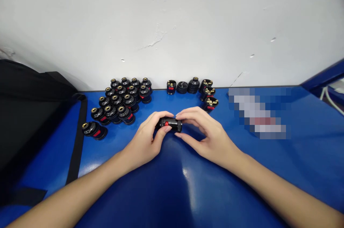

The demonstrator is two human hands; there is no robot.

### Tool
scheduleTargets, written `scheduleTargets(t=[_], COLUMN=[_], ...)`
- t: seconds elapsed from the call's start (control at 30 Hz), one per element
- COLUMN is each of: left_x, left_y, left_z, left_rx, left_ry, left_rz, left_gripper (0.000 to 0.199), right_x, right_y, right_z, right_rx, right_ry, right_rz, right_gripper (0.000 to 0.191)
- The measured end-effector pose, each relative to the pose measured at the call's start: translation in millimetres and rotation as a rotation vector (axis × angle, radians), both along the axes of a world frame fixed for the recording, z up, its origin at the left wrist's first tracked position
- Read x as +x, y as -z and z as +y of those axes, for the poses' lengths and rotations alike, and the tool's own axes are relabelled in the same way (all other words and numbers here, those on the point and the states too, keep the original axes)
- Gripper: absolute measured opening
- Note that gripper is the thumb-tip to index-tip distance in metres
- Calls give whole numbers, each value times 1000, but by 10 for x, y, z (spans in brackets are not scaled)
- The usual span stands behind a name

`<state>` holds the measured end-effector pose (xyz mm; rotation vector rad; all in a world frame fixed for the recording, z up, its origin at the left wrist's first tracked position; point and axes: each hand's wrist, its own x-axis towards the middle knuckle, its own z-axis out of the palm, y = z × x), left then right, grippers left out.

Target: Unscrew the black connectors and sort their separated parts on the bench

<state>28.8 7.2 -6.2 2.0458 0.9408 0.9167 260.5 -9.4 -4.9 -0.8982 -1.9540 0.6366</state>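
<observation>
A black lamp socket (174, 124) with a red switch lies sideways between my hands, above the blue table. My left hand (150, 133) holds its left end, thumb in front near the red switch and fingers over the top. At the right end, my right hand (206, 133) curves round the ring, fingertips above and thumb below. Several similar black sockets (116, 101) with brass-coloured tops stand in rows to the left. One more socket (94, 130) leans nearest to me on that side. Beyond my right hand are several open socket bodies (211, 102) with brass contacts showing.
Along the white wall (172, 24) stand another open socket body (171, 87), a black threaded ring (182, 87) and a black domed cap (194, 85). A blurred-out item (258, 113) lies at right on the blue table (303, 163). A black bag with a strap (76, 145) occupies the left.
</observation>
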Motion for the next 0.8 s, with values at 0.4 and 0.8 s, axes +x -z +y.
scheduleTargets(t=[0.4, 0.8], left_x=[-1, 20], left_y=[27, -32], left_z=[30, -17], left_rx=[67, -31], left_ry=[26, -24], left_rz=[-101, -111], left_gripper=[40, 20], right_x=[-14, -9], right_y=[18, -44], right_z=[7, -29], right_rx=[-166, -107], right_ry=[58, 33], right_rz=[97, -5], right_gripper=[27, 35])
